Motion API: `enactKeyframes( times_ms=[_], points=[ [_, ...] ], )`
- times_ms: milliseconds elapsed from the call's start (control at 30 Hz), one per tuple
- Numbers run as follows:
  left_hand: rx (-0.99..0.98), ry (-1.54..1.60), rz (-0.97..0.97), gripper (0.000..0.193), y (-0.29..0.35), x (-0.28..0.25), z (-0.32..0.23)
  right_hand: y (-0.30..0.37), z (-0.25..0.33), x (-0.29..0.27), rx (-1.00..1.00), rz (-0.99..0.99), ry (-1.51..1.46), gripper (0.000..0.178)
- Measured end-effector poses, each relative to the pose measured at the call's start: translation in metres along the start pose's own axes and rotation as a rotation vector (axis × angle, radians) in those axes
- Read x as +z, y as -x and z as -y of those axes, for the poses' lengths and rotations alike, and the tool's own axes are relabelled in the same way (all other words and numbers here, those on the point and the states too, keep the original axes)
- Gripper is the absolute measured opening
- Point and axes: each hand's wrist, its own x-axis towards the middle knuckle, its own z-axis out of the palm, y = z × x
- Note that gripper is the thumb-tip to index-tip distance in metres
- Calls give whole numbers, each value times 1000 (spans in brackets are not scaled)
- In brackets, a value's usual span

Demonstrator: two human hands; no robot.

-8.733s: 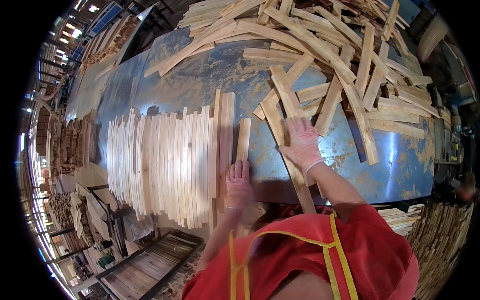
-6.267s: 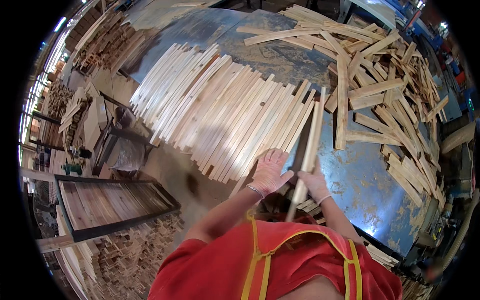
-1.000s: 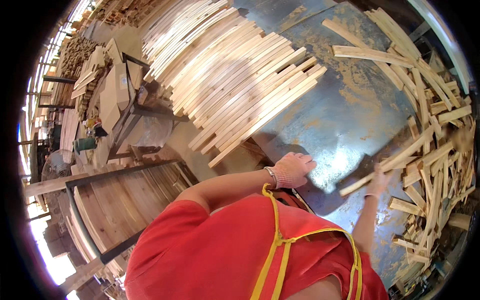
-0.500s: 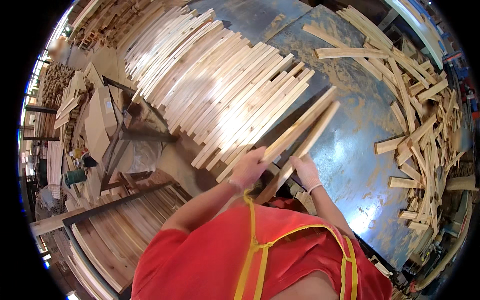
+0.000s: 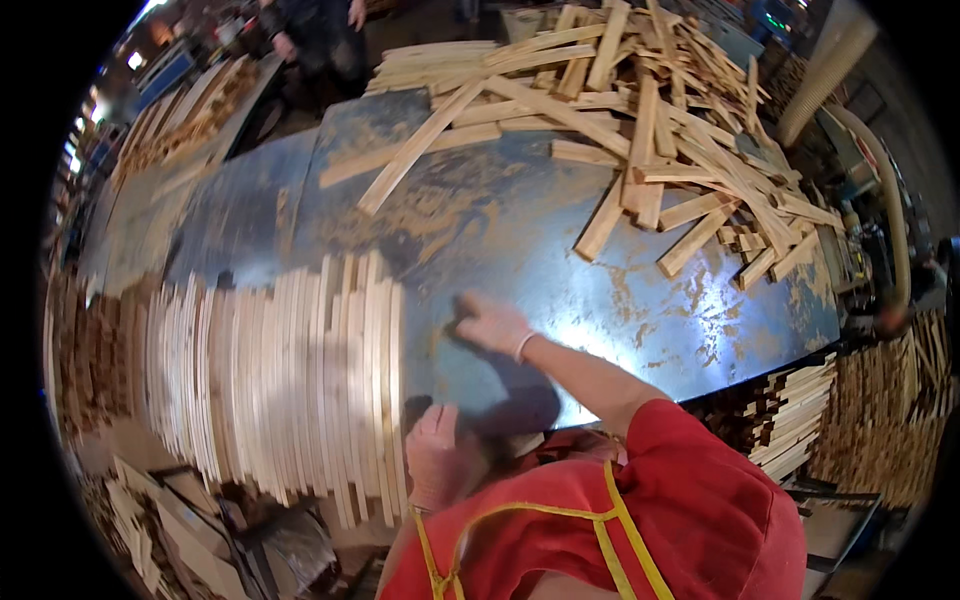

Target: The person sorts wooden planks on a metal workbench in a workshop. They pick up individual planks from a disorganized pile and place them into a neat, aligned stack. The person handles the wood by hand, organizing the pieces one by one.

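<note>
My left hand [image 5: 433,458], in a pale work glove, is beside the near right end of a row of wooden strips [image 5: 270,380] laid side by side on the metal table [image 5: 480,215]. Its fingers point away from me, slightly bent, and no strip shows in them. Over the bare metal right of the row reaches my right hand [image 5: 495,326], also gloved. Some of its fingers are stretched out, a little blurred, and it holds nothing I can see. Whether its fingertips touch the table I cannot tell.
A jumbled heap of wooden strips [image 5: 650,130] covers the far right of the table. One loose strip [image 5: 420,148] slants out from it. Stacked wood [image 5: 885,410] stands at right. Another person [image 5: 325,40] is beyond the table, and a ribbed hose [image 5: 830,75] hangs far right.
The two strips that I held have left my hands. My view has turned right, and my right hand now stretches out over the table while my left is near the row.
</note>
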Motion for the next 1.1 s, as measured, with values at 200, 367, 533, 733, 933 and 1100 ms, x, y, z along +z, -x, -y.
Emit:
enactKeyframes(
  times_ms=[200,367,533,733,933,1100],
  points=[
    [32,-55,313,62,-47,64,-37,-41,-171,-166,461,-788,429,79],
    [157,-73,346,48,-105,97,-93,-31,-181,-153,449,-647,225,80],
    [126,-57,87,80,-174,143,-125,101,-160,-129,176,-286,12,76],
    [53,-198,270,88,-214,153,-168,37,-191,-245,223,-505,-38,55],
    [101,-309,179,84,-212,181,-131,-58,-204,-232,462,-705,-150,89],
    [-447,938,537,64,-150,111,-57,31,-193,-187,38,-544,-1747,67]
  ],
)
